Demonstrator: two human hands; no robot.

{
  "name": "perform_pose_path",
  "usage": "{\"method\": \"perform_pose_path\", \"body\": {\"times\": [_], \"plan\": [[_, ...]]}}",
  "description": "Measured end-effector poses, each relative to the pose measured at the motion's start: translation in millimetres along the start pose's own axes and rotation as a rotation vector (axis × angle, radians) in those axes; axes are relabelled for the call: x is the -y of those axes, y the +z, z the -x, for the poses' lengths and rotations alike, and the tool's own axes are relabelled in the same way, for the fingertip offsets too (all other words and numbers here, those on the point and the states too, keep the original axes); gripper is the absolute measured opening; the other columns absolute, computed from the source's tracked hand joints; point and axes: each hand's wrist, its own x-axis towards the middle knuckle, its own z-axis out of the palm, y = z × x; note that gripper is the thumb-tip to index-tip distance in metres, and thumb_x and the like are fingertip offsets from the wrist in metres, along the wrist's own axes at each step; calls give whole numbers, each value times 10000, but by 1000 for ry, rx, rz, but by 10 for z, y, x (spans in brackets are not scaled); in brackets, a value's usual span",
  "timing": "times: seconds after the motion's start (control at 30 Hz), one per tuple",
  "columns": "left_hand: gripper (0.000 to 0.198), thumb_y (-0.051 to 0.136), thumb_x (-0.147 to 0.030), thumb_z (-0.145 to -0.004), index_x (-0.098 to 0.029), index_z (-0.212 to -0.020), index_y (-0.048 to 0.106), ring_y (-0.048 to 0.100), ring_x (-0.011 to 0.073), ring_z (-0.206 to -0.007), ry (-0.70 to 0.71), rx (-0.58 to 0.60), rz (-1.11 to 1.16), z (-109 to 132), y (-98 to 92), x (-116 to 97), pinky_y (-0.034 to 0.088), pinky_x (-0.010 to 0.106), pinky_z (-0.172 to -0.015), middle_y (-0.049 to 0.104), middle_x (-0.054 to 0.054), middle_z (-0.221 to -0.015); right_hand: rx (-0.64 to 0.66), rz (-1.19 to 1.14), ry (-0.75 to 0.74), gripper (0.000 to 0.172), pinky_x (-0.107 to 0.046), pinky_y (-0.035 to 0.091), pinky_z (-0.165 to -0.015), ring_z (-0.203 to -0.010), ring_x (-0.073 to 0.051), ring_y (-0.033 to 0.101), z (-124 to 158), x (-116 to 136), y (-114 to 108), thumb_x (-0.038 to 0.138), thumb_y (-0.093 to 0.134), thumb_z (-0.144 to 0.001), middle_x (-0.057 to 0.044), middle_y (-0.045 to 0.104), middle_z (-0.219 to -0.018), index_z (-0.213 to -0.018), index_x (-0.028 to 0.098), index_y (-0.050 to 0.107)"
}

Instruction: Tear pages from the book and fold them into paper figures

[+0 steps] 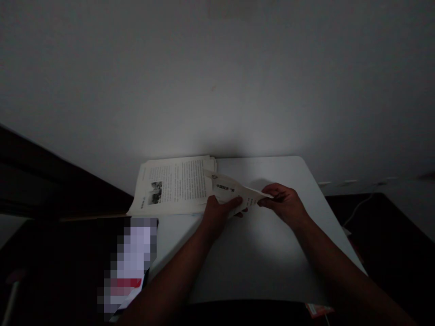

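Observation:
A printed sheet of paper with bold Chinese characters is held up over the middle of the table, bent along its length. My left hand grips its near edge, thumb on top and fingers beneath. At the sheet's right end, my right hand pinches the edge or corner between thumb and fingers. Just left of the sheet lies a stack of printed pages, its top page showing text and a small dark photo. The sheet's left end overlaps the stack; whether the two are joined I cannot tell.
The white table stands against a grey wall. A phone-like lit screen, blurred by pixels, lies at the left edge near my left forearm. A red item shows below the front edge; a pale cable runs at right.

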Motion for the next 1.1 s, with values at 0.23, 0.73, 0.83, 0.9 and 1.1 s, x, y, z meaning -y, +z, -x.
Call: {"method": "perform_pose_path", "body": {"times": [0.23, 0.73, 0.83, 0.9, 1.1], "plan": [[276, 722, -319, -671, -82, -800, 666, 658, 195, -590, 34, -10, -35, 3, 21, -6, 535, 292, -529, 703, 106, -718, 23, -198, 4, 323, -313, 532, -604, -595, -160, 661, -2, -50, 72, 146, 788, -595, 17, 691, -653, -862, 211, 618], [263, 716, -304, -672, -81, -803, 668, 654, 197, -589, 35, -47, -12, 2, 107, 12, 535, 306, -549, 699, 100, -701, -207, -387, 19, 358, -283, 546, -576, -489, -113, 598, 32, -24, 328, 131, 801, -567, 84, 578, -484, -844, 205, 587], [277, 698, -336, -693, -87, -809, 666, 659, 203, -629, 54, 18, 137, -6, 80, 38, 524, 299, -550, 698, 105, -754, -227, -453, 7, 347, -281, 547, -597, -556, -113, 612, 20, -13, 332, 143, 796, -582, 72, 619, -583, -851, 218, 590], [304, 701, -350, -683, -87, -833, 669, 662, 216, -685, 72, 91, 230, 1, 75, 52, 521, 302, -568, 699, 121, -811, -228, -474, 11, 318, -284, 544, -617, -625, -124, 627, 2, -7, 316, 166, 788, -601, 41, 659, -702, -847, 216, 594], [348, 775, -319, -598, -91, -848, 690, 617, 168, -604, 50, 58, 61, 22, 199, 132, 504, 288, -559, 695, 98, -740, -253, -559, 56, 219, -247, 512, -607, -597, -102, 589, 15, 10, 379, 160, 768, -629, 31, 643, -686, -764, 195, 599]]}}
